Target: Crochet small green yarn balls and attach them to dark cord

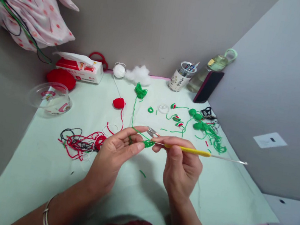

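My left hand [116, 153] pinches a small green crochet piece [149, 143] between thumb and fingers, with green yarn [133, 113] running from it up to a green yarn bundle [141, 90]. My right hand [180, 165] is closed on a yellow-handled crochet hook [189, 150], whose metal shaft points right and whose tip meets the green piece. Small metal snips [152, 131] lie on the table just behind my fingers.
On the pale green table cloth [42, 171] lie a red and black yarn tangle [81, 143], a red ball [118, 102], small green crochet pieces [199, 125], a clear plastic lid [51, 98], a tissue box [80, 70], a pen cup [183, 76], a bottle [213, 67] and a phone [209, 86].
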Demonstrator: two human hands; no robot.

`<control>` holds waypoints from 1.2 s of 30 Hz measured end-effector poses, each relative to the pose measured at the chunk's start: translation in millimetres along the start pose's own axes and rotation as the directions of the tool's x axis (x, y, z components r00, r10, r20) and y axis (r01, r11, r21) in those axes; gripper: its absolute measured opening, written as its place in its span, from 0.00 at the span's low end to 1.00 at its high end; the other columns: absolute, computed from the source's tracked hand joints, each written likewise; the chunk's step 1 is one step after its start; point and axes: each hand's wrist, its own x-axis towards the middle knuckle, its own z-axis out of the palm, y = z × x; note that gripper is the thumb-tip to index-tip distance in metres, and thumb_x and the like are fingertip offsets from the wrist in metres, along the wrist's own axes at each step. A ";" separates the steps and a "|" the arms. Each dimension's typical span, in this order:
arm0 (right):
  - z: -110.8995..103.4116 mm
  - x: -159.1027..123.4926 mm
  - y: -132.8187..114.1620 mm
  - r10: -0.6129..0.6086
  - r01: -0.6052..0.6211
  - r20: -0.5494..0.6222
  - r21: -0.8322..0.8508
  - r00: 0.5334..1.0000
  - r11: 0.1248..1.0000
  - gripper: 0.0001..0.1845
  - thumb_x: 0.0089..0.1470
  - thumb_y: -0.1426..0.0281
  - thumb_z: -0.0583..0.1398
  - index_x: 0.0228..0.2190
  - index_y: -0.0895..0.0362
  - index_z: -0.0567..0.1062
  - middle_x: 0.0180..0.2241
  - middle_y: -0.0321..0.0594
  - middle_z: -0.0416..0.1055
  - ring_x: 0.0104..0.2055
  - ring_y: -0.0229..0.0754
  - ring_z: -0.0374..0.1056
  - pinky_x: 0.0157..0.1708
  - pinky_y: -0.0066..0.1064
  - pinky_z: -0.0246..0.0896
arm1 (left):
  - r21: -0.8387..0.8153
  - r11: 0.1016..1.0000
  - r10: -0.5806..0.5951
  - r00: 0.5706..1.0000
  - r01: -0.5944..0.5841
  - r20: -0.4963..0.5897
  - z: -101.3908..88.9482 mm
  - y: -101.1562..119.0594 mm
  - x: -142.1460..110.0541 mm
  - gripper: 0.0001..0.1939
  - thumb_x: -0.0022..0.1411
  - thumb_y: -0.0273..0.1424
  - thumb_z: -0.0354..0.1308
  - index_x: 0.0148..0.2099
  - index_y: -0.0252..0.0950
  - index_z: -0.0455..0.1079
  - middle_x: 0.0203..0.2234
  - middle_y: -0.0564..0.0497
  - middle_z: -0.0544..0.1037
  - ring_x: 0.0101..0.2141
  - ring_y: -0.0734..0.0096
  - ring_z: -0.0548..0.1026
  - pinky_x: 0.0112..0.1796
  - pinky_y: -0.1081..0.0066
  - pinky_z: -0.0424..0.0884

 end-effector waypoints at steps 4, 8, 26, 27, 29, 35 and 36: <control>-2.3 2.1 -0.4 0.115 -0.117 0.027 0.108 0.993 0.987 0.11 0.67 0.69 0.53 0.39 0.54 0.76 0.36 0.41 0.79 0.31 0.39 0.75 0.34 0.35 0.72 | 0.008 1.000 0.002 1.000 -0.002 0.002 -1.6 0.1 0.9 0.14 0.59 0.32 0.65 0.48 0.42 0.78 0.32 0.53 0.72 0.36 0.74 0.69 0.40 0.73 0.65; -4.3 3.8 -1.5 0.151 -0.160 0.066 0.162 0.986 0.974 0.11 0.68 0.68 0.52 0.38 0.54 0.75 0.35 0.40 0.80 0.31 0.38 0.75 0.34 0.34 0.72 | 0.019 1.000 -0.005 1.000 0.004 0.006 -2.5 1.0 0.9 0.13 0.59 0.32 0.65 0.48 0.43 0.79 0.31 0.53 0.72 0.36 0.74 0.69 0.40 0.74 0.66; -7.4 -4.9 -1.6 -0.327 0.401 0.258 -0.333 0.909 0.854 0.12 0.61 0.76 0.57 0.44 0.54 0.77 0.40 0.45 0.80 0.41 0.46 0.77 0.39 0.41 0.75 | 0.114 0.990 0.085 0.995 -0.078 -0.057 -3.8 -4.6 3.9 0.14 0.56 0.32 0.68 0.46 0.41 0.79 0.33 0.51 0.78 0.38 0.69 0.74 0.42 0.70 0.70; -8.0 -6.3 -0.4 -0.349 0.441 0.292 -0.368 0.891 0.819 0.13 0.60 0.77 0.58 0.44 0.54 0.77 0.42 0.46 0.79 0.42 0.46 0.77 0.39 0.41 0.75 | 0.112 0.991 0.086 0.994 -0.079 -0.064 -4.0 -5.1 4.5 0.14 0.56 0.32 0.68 0.46 0.41 0.79 0.32 0.52 0.78 0.38 0.70 0.74 0.42 0.71 0.70; -8.5 -7.5 1.1 -0.365 0.496 0.356 -0.418 0.860 0.761 0.17 0.58 0.80 0.59 0.47 0.55 0.76 0.45 0.49 0.78 0.44 0.46 0.77 0.39 0.40 0.75 | 0.115 0.990 0.095 0.992 -0.085 -0.080 -4.8 -5.5 5.4 0.15 0.56 0.32 0.68 0.47 0.41 0.78 0.31 0.53 0.76 0.36 0.73 0.73 0.41 0.73 0.69; -6.1 -5.4 -0.5 -0.419 0.563 0.385 -0.442 0.822 0.699 0.21 0.56 0.82 0.61 0.50 0.54 0.75 0.41 0.47 0.79 0.41 0.44 0.76 0.37 0.37 0.75 | 0.159 0.980 0.137 0.985 -0.119 -0.106 -4.7 -2.9 2.8 0.19 0.57 0.31 0.67 0.52 0.42 0.76 0.30 0.55 0.74 0.36 0.74 0.71 0.44 0.73 0.66; -5.7 -6.7 -0.2 -0.413 0.560 0.383 -0.486 0.826 0.671 0.22 0.56 0.81 0.61 0.50 0.52 0.76 0.41 0.46 0.78 0.41 0.43 0.76 0.37 0.36 0.75 | 0.152 0.982 0.125 0.987 -0.109 -0.099 -3.7 -2.0 1.7 0.20 0.57 0.31 0.67 0.53 0.42 0.75 0.30 0.55 0.73 0.35 0.74 0.71 0.44 0.73 0.66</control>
